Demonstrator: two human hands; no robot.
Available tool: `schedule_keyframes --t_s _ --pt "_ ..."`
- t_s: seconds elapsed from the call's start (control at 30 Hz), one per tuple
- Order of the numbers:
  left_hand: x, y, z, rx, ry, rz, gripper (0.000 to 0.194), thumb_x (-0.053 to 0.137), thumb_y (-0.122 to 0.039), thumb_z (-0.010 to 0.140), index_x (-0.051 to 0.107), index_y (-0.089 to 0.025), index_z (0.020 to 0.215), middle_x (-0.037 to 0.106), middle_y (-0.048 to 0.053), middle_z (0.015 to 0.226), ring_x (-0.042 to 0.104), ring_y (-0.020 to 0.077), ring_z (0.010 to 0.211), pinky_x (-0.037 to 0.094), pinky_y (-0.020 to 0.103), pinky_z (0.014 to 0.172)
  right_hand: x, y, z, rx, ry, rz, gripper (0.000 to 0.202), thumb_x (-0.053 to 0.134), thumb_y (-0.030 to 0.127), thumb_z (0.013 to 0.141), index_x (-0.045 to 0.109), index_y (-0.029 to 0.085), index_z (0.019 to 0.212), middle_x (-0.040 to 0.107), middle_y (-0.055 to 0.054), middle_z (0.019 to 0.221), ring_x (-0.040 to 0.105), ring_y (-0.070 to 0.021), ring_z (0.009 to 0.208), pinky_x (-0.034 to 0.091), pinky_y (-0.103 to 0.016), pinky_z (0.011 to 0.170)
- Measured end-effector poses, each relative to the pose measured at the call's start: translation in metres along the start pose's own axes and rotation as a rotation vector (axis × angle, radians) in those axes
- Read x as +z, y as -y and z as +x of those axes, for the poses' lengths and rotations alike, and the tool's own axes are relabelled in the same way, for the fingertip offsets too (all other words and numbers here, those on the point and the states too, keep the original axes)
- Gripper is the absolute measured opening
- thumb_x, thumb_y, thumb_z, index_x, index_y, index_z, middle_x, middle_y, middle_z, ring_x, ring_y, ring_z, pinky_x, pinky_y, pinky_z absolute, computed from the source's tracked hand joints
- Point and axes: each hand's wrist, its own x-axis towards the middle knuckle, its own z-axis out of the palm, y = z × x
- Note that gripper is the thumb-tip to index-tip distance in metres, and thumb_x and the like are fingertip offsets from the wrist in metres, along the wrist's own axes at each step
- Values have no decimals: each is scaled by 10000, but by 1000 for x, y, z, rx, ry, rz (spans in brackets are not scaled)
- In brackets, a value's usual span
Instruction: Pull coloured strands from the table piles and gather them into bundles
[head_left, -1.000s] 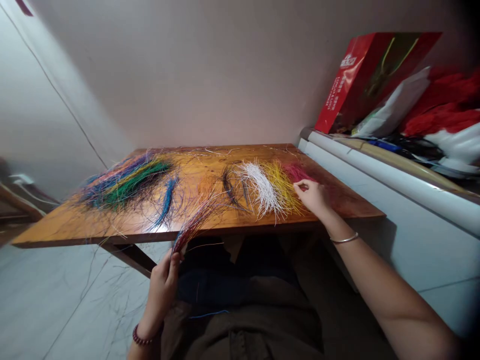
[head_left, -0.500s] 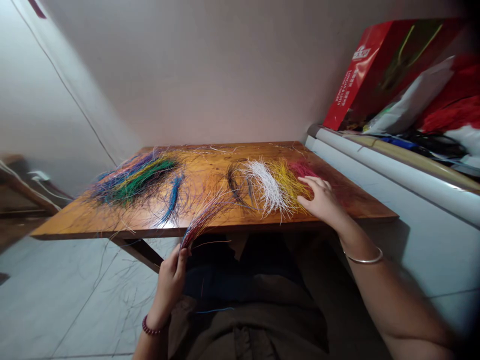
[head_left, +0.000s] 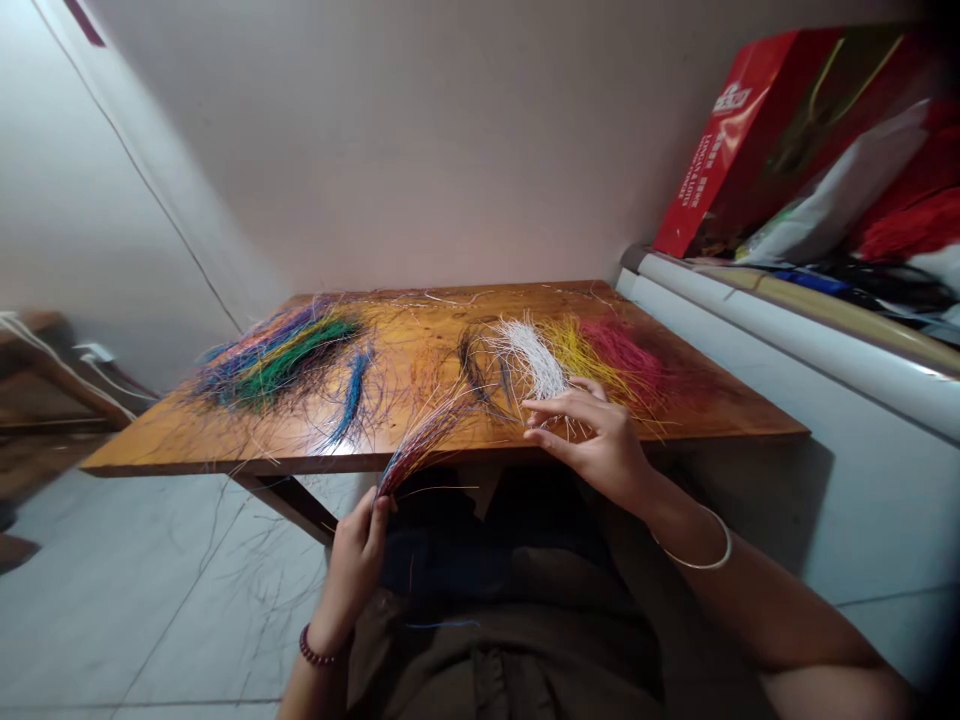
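Observation:
My left hand (head_left: 361,535) is closed around a bundle of mixed coloured strands (head_left: 420,445) at the table's front edge, their loose ends fanning up to the right. Over the near end of the white strands (head_left: 534,352) is my right hand (head_left: 592,435), thumb and fingers apart, with nothing seen between them. Yellow strands (head_left: 579,350) and red-pink strands (head_left: 626,357) lie just beyond it. Thin dark strands (head_left: 474,365) are left of the white ones. A small blue bundle (head_left: 352,395) and a green bundle (head_left: 300,358) lie further left.
The wooden table (head_left: 420,340) stands against a wall. On the right, a red box (head_left: 720,140) and plastic bags (head_left: 840,190) rest on a white surface beside the table. A white plug with cables (head_left: 96,353) is at the left.
My right hand has moved left from the yellow and red-pink strands to the white ones. My left hand still grips its bundle; the whole view has shifted slightly.

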Motion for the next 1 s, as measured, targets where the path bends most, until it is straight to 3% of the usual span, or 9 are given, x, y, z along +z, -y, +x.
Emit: schedule_keyframes --t_s 0.13,0.27,0.33,0.5,0.77,1.0 --pt "1 -3 0 36 11 -8 337 354 -382 933 534 -173 738 530 -8 618 503 127 570 387 217 558 7 -3 3 78 -60 115 219 708 356 782 709 259 978 708 -1 764 643 -155 687 423 -417 912" --pt "4 -4 -1 64 17 -11 331 367 -376 931 531 -177 723 530 -9 619 500 124 564 383 215 557 10 -1 9 222 -51 288 227 725 384 753 735 237 925 714 -40 810 649 -173 728 507 -329 701" --pt "5 -4 -1 69 25 -14 332 364 -375 933 532 -178 725 536 -6 626 505 125 570 383 216 560 13 -1 11 287 -65 383 205 735 381 740 739 226 873 719 -49 831 656 -171 729 513 -297 645" --pt "6 -3 -3 69 48 -18 337 354 -382 935 520 -179 722 526 -2 624 500 129 568 381 221 558 22 -10 16 423 -166 634 231 744 434 711 724 211 771 678 -20 658 551 -104 473 456 -241 454" --pt "4 -7 -2 56 49 -13 354 349 -401 931 519 -177 715 497 -9 598 470 125 537 368 221 536 24 -15 17 543 -202 711 397 659 579 733 707 185 738 657 -37 637 502 -86 429 417 -232 414" --pt "5 -6 -3 60 52 -13 340 356 -380 931 521 -176 716 491 -13 592 468 120 535 363 216 537 21 -19 16 449 -267 716 288 678 491 763 706 207 721 641 -11 627 485 -71 427 385 -216 409"
